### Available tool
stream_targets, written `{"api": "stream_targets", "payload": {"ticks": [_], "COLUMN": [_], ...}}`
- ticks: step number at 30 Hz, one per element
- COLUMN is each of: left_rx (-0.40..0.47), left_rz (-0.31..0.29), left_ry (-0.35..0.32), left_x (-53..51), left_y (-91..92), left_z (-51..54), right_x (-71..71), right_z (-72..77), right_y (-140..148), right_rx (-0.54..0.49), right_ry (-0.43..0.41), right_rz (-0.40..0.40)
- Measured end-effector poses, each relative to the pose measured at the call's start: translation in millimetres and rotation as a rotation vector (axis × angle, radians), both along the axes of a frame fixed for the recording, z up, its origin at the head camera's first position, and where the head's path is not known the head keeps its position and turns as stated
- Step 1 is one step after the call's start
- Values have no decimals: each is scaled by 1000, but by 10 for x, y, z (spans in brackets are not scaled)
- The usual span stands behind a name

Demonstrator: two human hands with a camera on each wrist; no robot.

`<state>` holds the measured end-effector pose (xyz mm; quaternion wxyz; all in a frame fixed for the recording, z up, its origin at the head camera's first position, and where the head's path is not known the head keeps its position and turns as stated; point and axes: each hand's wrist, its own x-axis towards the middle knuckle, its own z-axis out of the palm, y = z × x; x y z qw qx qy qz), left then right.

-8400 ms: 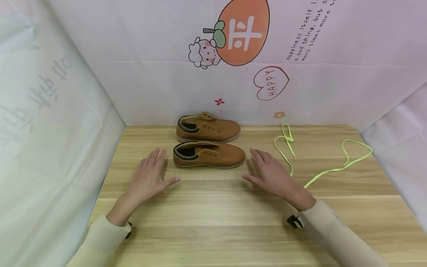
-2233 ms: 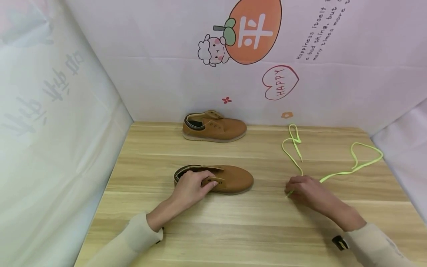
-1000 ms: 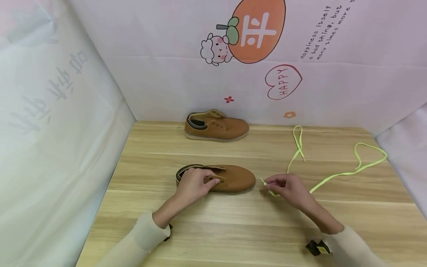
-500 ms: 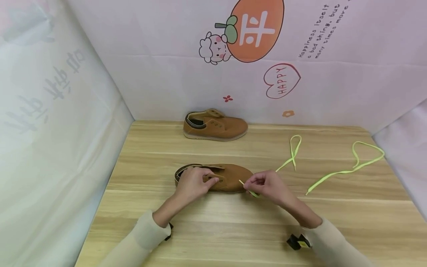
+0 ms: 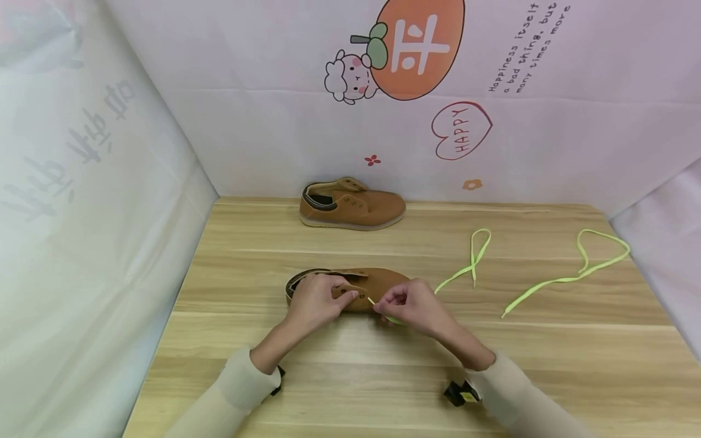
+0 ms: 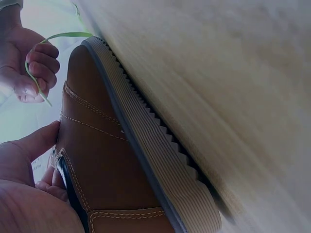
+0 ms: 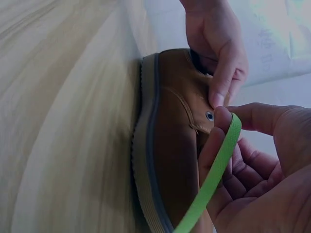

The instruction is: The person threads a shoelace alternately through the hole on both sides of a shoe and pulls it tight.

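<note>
A brown leather shoe [image 5: 383,278] stands on the wooden table, toe to the right. My left hand [image 5: 317,301] pinches its near eyelet flap between thumb and fingers; in the left wrist view the fingers reach into the shoe's opening. Over the toe, my right hand [image 5: 411,304] pinches a flat yellow-green shoelace [image 7: 214,177] near its tip. The lace tip points at the front eyelet [image 7: 210,116], close to the left thumb. From the right hand the lace [image 5: 454,278] trails back to a loop on the table.
A second brown shoe [image 5: 356,210] without a lace stands at the back by the white printed cloth [image 5: 263,134]. Another yellow-green shoelace [image 5: 553,281] lies on the table [image 5: 350,389] at the right.
The near shoe came forward from beside the other one. My right hand picked up the shoelace and carried its tip leftward to the shoe. Lately the left hand has stayed on the flap.
</note>
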<state>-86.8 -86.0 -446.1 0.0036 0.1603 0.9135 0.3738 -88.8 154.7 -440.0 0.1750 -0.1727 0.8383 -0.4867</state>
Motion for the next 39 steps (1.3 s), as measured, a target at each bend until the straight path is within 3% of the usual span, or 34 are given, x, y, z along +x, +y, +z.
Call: {"api": "stream_targets", "payload": {"ticks": [24, 32, 39], "left_rx": [-7, -9, -6], "left_rz": [9, 4, -21], "left_ry": [-33, -25, -6], "left_x": [1, -1, 0], "left_y": [-2, -14, -25], "left_z": [12, 6, 3], "right_x": [27, 46, 64], "right_z": [-106, -138, -150], "right_y": [-202, -277, -335], "right_rx": [-8, 22, 66], "right_ry": [12, 111, 274], "right_rz": [-93, -125, -164]}}
